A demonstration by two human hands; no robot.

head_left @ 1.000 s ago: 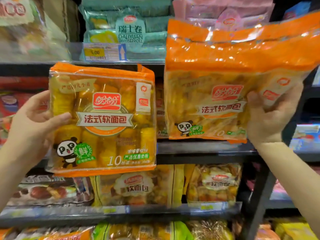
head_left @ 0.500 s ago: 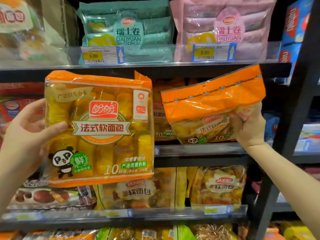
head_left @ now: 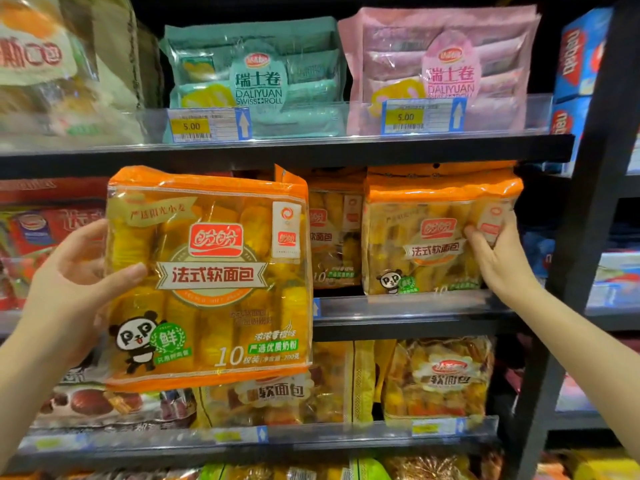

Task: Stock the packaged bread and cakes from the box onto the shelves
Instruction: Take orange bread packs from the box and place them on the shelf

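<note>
My left hand (head_left: 74, 285) grips the left edge of an orange bag of soft bread (head_left: 211, 282) with a panda on it, held upright in front of the shelves. My right hand (head_left: 498, 261) holds the right side of a second orange bread bag (head_left: 429, 237), which stands upright on the middle shelf (head_left: 408, 308) at its right end. Another bag of the same kind (head_left: 334, 237) stands on that shelf between the two, partly hidden by the bag in my left hand. The box is out of sight.
On the top shelf (head_left: 311, 147) stand a teal Swiss roll pack (head_left: 256, 74) and a pink one (head_left: 446, 71). Yellow bread bags (head_left: 440, 379) fill the shelf below. A black upright post (head_left: 585, 237) bounds the shelves on the right, with blue boxes (head_left: 578, 53) beyond.
My right hand has carried its bag away from the camera, turned it upright and set it on the middle shelf's right end. The left-hand bag has barely moved.
</note>
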